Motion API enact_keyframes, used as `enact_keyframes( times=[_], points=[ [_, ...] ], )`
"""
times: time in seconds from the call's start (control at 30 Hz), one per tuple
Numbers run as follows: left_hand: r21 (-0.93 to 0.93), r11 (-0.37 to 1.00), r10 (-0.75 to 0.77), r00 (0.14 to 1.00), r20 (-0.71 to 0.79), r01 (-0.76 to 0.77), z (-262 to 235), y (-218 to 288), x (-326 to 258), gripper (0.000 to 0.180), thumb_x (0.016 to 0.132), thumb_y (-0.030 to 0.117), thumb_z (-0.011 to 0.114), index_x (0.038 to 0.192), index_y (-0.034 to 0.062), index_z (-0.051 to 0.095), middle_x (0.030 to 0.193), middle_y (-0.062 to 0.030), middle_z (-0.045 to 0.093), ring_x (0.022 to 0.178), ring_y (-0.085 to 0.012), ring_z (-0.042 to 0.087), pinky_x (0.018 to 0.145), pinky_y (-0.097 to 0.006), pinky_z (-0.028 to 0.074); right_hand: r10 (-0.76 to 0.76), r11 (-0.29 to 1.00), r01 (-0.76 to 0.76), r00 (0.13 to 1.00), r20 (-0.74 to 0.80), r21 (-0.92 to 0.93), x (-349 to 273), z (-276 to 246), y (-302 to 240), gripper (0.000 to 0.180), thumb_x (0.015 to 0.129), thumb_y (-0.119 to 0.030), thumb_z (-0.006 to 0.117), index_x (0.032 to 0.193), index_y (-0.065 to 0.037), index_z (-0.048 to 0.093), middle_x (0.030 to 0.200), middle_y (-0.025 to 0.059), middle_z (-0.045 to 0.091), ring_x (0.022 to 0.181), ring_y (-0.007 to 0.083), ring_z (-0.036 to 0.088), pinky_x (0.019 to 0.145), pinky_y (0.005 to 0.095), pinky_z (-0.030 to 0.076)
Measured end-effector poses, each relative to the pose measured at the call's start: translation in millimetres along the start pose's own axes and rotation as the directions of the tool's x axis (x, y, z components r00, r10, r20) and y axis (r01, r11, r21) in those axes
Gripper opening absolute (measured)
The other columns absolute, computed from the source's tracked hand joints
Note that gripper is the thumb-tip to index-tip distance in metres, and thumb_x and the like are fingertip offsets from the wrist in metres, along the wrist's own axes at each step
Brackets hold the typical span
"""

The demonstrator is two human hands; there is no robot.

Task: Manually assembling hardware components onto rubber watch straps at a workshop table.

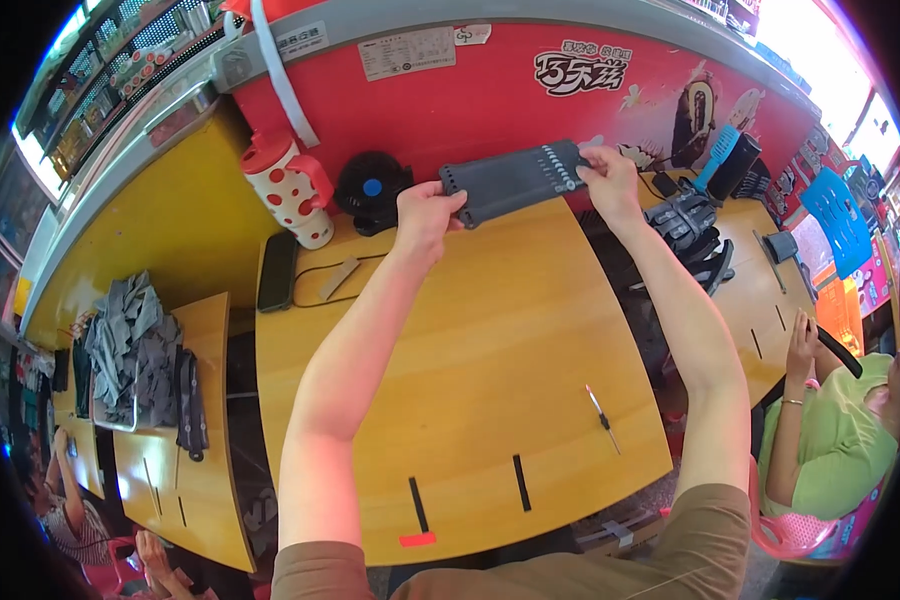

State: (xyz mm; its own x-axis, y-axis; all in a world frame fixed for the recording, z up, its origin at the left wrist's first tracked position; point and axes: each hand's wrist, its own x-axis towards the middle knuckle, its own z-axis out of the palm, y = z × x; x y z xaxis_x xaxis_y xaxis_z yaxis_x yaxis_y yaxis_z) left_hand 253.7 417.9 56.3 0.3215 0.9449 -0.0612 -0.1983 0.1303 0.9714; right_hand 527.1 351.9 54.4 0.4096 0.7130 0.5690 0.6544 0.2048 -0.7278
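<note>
Both arms reach far across the wooden table [450, 360]. Between my hands is a flat dark grey rectangular piece [510, 185], with holes along its left edge and a row of pale marks near its right end. My left hand [425, 220] grips its left end, thumb on top. The upper right corner is pinched in my right hand [612, 185]. Whether the piece is one layer or several, I cannot tell. Closer to me lies a thin pointed tool [602, 418] with a dark grip. Two black strips [521, 482] lie near the front edge, and a red piece [417, 539] touches the left one.
Along the back stand a white cup with red dots [288, 195], a black fan [372, 190] and a phone [277, 270] beside a cable. A heap of grey pieces [135, 340] fills a rack on the left table. Dark straps [682, 222] lie right; a person in green [830, 440] sits there.
</note>
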Motion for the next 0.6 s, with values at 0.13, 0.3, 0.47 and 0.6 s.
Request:
enact_keyframes(
  times=[0.13,0.3,0.47,0.6],
  points=[
    [0.028,0.999,0.048,0.997,-0.067,-0.046,24,-26,43,0.009,0.085,0.001,0.067,0.092,-0.0032,0.069,0.075,-0.0053,0.066,0.054,-0.0115,0.056,0.045,-0.026,0.042,0.000,0.994,0.000,1.000,-0.002,-0.105,40,24,60,0.028,0.075,-0.003,0.072,0.103,0.001,0.068,0.091,0.0155,0.069,0.086,0.0267,0.067,0.079,0.0352,0.053],
    [0.254,0.941,0.282,0.935,-0.217,-0.225,19,-59,82,0.014,0.083,0.001,0.069,0.095,-0.0061,0.068,0.072,-0.0088,0.065,0.059,-0.0122,0.058,0.056,-0.028,0.046,0.106,0.988,-0.105,0.994,0.000,-0.115,46,54,74,0.028,0.076,-0.007,0.072,0.103,0.000,0.069,0.099,0.0176,0.068,0.093,0.0286,0.067,0.085,0.0367,0.051],
    [0.351,0.924,0.266,0.916,-0.301,-0.153,19,-73,104,0.032,0.079,0.001,0.072,0.108,-0.0089,0.064,0.076,-0.0116,0.067,0.068,-0.0155,0.063,0.067,-0.030,0.049,0.112,0.975,-0.109,0.994,0.005,-0.194,51,56,80,0.028,0.076,-0.007,0.072,0.103,0.000,0.069,0.098,0.0169,0.069,0.094,0.0290,0.067,0.085,0.0371,0.051],
    [0.413,0.890,0.334,0.892,-0.306,-0.192,5,-81,111,0.048,0.078,0.002,0.075,0.121,-0.0101,0.059,0.083,-0.0129,0.068,0.078,-0.0174,0.065,0.073,-0.029,0.051,0.130,0.973,-0.123,0.991,0.025,-0.197,40,67,72,0.025,0.076,-0.008,0.073,0.100,0.000,0.070,0.098,0.0174,0.069,0.094,0.0296,0.067,0.085,0.0376,0.051]
  ],
)
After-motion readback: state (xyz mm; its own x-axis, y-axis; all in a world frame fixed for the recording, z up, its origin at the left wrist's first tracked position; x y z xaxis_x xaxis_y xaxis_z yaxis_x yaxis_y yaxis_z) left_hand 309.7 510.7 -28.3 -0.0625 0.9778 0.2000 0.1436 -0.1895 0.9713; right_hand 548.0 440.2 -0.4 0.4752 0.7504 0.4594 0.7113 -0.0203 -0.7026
